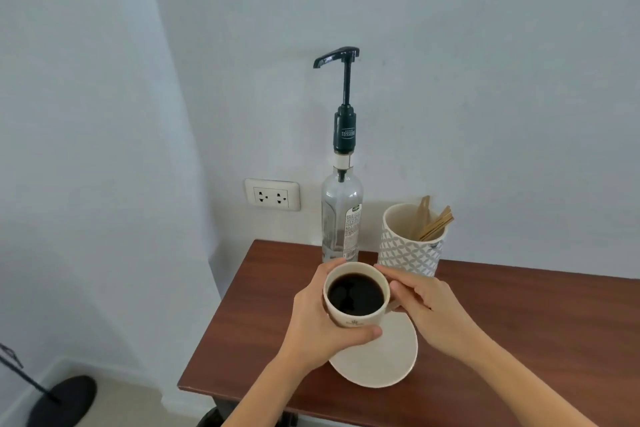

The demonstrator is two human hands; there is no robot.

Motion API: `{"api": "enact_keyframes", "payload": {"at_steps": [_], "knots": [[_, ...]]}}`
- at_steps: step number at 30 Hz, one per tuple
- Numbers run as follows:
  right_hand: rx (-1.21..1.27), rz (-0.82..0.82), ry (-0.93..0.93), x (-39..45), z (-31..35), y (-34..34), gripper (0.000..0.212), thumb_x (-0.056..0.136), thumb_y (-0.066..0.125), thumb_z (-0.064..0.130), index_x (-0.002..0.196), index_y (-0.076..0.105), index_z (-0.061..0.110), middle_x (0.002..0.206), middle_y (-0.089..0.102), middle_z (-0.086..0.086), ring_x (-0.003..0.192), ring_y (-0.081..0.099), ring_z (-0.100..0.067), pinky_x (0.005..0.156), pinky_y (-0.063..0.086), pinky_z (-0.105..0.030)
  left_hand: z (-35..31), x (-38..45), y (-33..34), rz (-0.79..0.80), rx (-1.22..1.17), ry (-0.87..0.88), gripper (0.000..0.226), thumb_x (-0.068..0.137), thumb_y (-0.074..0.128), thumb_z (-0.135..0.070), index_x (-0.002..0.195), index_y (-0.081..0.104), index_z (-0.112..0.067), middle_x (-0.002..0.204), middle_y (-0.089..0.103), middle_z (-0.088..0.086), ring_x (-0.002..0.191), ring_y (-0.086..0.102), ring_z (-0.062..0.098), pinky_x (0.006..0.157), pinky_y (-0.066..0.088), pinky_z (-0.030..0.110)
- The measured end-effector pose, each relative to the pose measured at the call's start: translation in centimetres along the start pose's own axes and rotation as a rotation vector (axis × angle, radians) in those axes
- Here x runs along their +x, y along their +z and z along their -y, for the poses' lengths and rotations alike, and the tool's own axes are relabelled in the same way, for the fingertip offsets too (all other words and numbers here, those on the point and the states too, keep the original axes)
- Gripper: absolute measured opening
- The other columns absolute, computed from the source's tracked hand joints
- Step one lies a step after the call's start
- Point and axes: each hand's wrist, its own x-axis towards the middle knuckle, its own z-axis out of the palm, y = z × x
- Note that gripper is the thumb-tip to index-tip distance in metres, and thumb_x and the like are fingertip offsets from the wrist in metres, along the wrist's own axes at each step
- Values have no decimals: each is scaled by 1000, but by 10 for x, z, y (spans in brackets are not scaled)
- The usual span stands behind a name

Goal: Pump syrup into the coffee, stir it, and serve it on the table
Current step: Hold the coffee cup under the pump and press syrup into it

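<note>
Together, two hands' fingers, left hand (313,319) and right hand (429,314), grasp one coffee cup (356,295) over one saucer (377,357).

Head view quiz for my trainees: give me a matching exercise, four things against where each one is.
Things:
1. coffee cup
2. saucer
3. syrup bottle
4. patterned holder

Places:
A. at the wall, pump spout pointing left
B. held between both hands
C. on the table under the cup
D. right of the bottle, holding wooden stir sticks

Pairs: 1-B, 2-C, 3-A, 4-D
</note>
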Motion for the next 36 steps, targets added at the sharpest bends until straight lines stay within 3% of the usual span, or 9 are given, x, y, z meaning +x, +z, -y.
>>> {"api": "enact_keyframes", "payload": {"at_steps": [3,5,8,10,14,18,22,28,36], "knots": [[44,-50,-94,24,37,-15,30,98,43,46,125,52,55,116,68,33,112,63,10,98,50,-17,-18,12,-21,-30,7,28,94,50,99,-31,131,53,-36,118,70,-18,115,66,5,90,49,11],[97,-174,-156,50,62,-30,33,94,42,57,126,50,56,119,70,23,115,64,3,103,50,-28,-29,22,-36,-53,18,46,90,49,98,-32,127,54,-39,114,71,-20,111,66,1,86,48,6],[120,-316,-257,98,100,-49,35,98,38,54,132,42,59,122,67,8,107,69,-21,99,53,-48,-44,36,-58,-91,43,69,87,49,96,-38,125,55,-39,111,71,-22,107,67,-2,83,49,7],[137,-343,-306,130,125,-59,34,103,36,47,133,37,62,119,64,-2,105,67,-31,100,51,-51,-54,48,-71,-117,54,73,87,48,94,-44,125,54,-41,109,71,-22,105,67,-2,83,53,12],[170,-296,-309,180,158,-68,38,105,30,45,141,33,56,122,59,-6,118,60,-25,108,45,-49,-71,74,-92,-166,78,83,93,44,91,-51,128,53,-39,106,70,-23,101,67,-2,86,57,26],[238,-261,-330,201,166,-67,42,106,29,42,146,40,38,129,56,-3,110,65,-17,97,53,-36,-86,101,-108,-210,74,88,96,39,91,-56,126,52,-40,102,71,-22,97,67,-3,86,57,25],[368,-198,-329,206,168,-67,31,107,28,43,125,53,40,129,59,-18,104,69,-29,79,52,-25,-101,125,-117,-232,79,72,95,34,88,-63,121,52,-46,100,69,-23,94,65,-7,72,55,14],[433,-155,-314,208,173,-69,27,107,32,38,105,58,34,125,60,-22,91,70,-28,61,53,-16,-118,154,-123,-276,69,73,95,33,85,-64,119,53,-43,100,67,-24,95,64,-10,77,52,17],[430,-209,-324,214,169,-62,22,108,34,31,103,55,31,89,68,-13,65,65,-11,56,49,-20,-131,172,-125,-291,41,84,98,32,84,-63,121,56,-36,103,68,-22,94,64,-10,68,47,9]]}}
